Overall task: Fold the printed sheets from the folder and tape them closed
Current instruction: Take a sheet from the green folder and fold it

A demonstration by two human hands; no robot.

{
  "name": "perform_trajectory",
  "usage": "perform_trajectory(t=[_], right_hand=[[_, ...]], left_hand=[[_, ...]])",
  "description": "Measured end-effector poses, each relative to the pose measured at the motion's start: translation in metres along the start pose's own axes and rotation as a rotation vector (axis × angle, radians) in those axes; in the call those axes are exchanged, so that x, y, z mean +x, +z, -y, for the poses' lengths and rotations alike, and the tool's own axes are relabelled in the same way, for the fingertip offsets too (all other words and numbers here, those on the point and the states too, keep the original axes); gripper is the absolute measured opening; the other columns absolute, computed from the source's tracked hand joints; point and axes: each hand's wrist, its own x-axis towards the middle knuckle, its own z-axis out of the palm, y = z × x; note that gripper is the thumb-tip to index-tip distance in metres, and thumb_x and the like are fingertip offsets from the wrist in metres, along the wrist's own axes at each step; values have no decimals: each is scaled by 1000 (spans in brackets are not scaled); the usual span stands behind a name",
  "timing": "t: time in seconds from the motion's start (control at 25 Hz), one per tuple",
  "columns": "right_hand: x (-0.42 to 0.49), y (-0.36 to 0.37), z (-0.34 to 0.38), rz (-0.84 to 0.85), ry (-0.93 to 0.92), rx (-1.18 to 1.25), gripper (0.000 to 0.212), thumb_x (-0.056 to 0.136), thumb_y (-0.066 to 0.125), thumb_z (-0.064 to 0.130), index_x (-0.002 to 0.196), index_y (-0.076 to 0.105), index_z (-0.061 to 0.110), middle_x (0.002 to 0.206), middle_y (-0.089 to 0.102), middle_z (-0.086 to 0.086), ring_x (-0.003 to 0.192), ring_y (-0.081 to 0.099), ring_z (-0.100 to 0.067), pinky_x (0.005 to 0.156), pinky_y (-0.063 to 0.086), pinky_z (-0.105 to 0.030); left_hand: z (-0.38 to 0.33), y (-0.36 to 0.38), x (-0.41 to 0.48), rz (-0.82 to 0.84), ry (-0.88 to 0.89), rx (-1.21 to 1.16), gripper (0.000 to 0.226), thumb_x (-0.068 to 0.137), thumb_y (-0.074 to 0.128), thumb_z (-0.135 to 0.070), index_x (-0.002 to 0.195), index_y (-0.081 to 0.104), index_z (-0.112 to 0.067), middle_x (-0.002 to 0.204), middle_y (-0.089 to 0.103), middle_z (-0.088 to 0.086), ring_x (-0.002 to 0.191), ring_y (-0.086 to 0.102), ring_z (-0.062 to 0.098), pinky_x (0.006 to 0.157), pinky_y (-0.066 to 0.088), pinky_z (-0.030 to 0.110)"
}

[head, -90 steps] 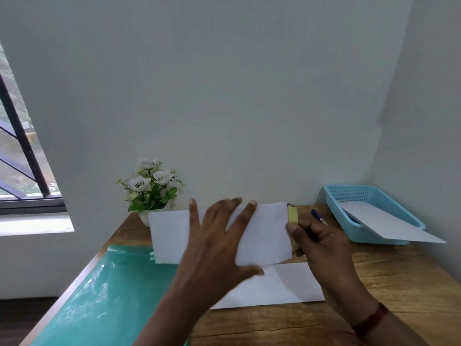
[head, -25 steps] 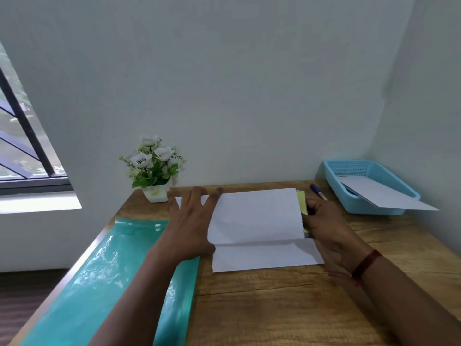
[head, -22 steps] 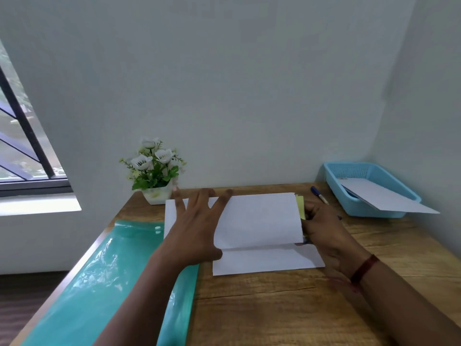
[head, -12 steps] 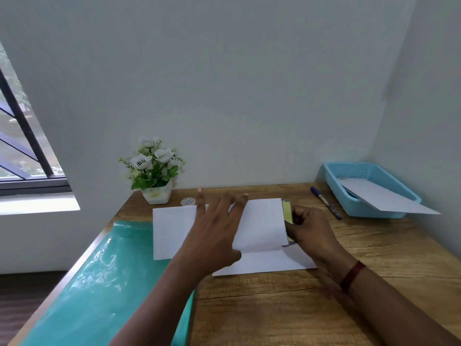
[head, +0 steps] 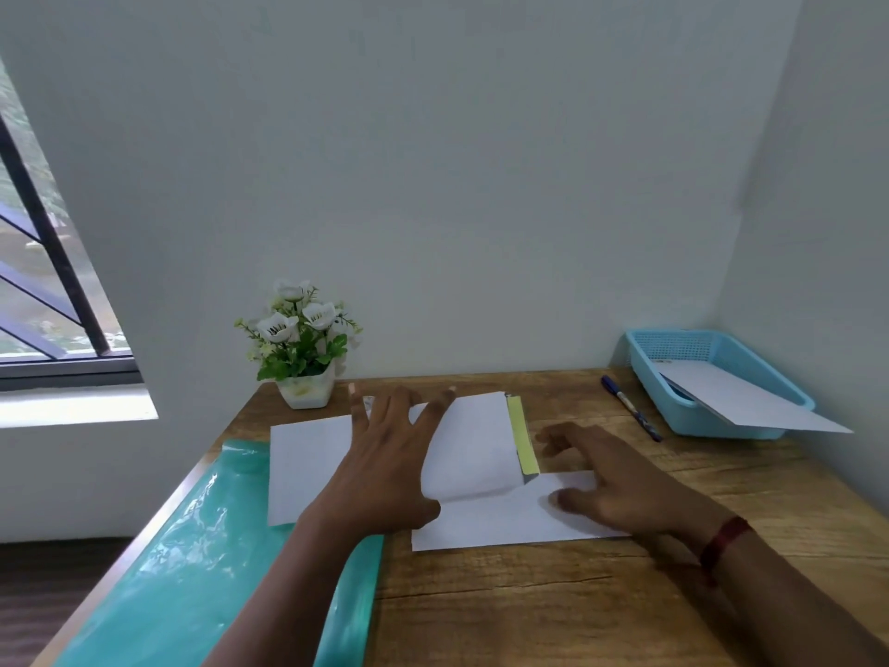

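So, the left hand (head: 385, 466) is laid flat with fingers spread wide on the folded sheet (head: 466, 450), which is pressed down onto the wooden table (head: 553, 608). Nothing is gripped by it; it's just a palm-down press. The right hand (head: 611, 483) is blurred, so the fingers are hard to make out, but it is seen open and resting palm-down, partly on the lower flap of the sheet and partly on the table, with nothing held.

The sheet is found mid-table, its upper part folded over so a lower strip is left sticking out toward the camera. A yellow-green strip (head: 523, 438) is seen along the right edge of the folded part; whether that's tape or a sticky note can't be told. The sheet's left end is overlapped onto the teal plastic folder (head: 202, 560), whose bottom end is cut off by the frame.

A small round thing is mostly hidden behind the left fingers near the flower pot (head: 305, 349), too covered to be identified. A blue pen (head: 630, 414) is laid on the table just beside the blue basket (head: 750, 363) at the far right corner, and a white paper (head: 750, 402) is propped in that basket, hanging out past its rim. A red band (head: 721, 541) is worn on the right wrist. Both forearms are cut off at the bottom.
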Motion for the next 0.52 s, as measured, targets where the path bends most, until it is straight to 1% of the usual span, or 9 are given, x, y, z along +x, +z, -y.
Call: perform_trajectory(t=[0.04,0.08,0.16,0.24,0.32,0.36,0.44,0.52], right_hand=[[0,3,3,37,-20,-78,66,76,71,54,132,39,41,125,47,17,111,45,0,90,41,-21],[0,7,6,56,-38,-143,71,75,68,63,134,36,41,126,43,17,111,41,-1,89,38,-22],[0,13,10,55,-67,-241,78,72,63,73,135,33,38,126,40,17,108,35,-2,87,34,-24],[3,20,13,42,-99,-330,81,70,58,79,134,34,35,123,38,17,104,31,-1,84,31,-24],[5,24,14,47,-110,-356,82,69,57,81,132,36,34,113,34,19,101,30,-2,82,30,-25],[6,24,13,51,-102,-332,83,68,59,80,132,35,35,111,31,20,102,30,-2,82,30,-25],[6,18,9,38,-68,-241,84,67,65,75,136,32,39,112,30,22,106,33,-2,85,34,-25],[5,8,1,-12,-21,-187,78,73,68,66,138,32,42,119,35,22,112,40,-4,90,40,-25]], left_hand=[[1,0,0,-4,-4,-8,117,63,73,-48,150,-5,-38,134,20,0,134,10,21,116,-7,60],[2,0,0,-6,-12,-16,116,63,73,-47,149,-4,-38,132,21,-1,133,9,20,116,-8,60],[3,1,0,-14,-26,-40,111,63,73,-46,148,2,-39,131,22,-2,132,9,18,116,-8,60],[4,0,1,-30,-34,-73,105,62,74,-45,146,9,-39,130,23,-4,131,9,16,117,-6,60],[4,1,1,-41,-38,-98,104,62,74,-45,144,12,-40,129,23,-5,130,10,15,117,-3,60],[4,0,1,-41,-38,-102,104,62,74,-46,145,11,-40,128,22,-6,130,10,15,117,-2,60],[5,0,1,-39,-37,-97,106,62,73,-47,146,8,-40,129,22,-6,131,10,16,117,-3,60],[7,0,1,-48,-36,-96,107,63,72,-48,147,6,-38,131,23,-4,134,10,19,116,-5,61]])
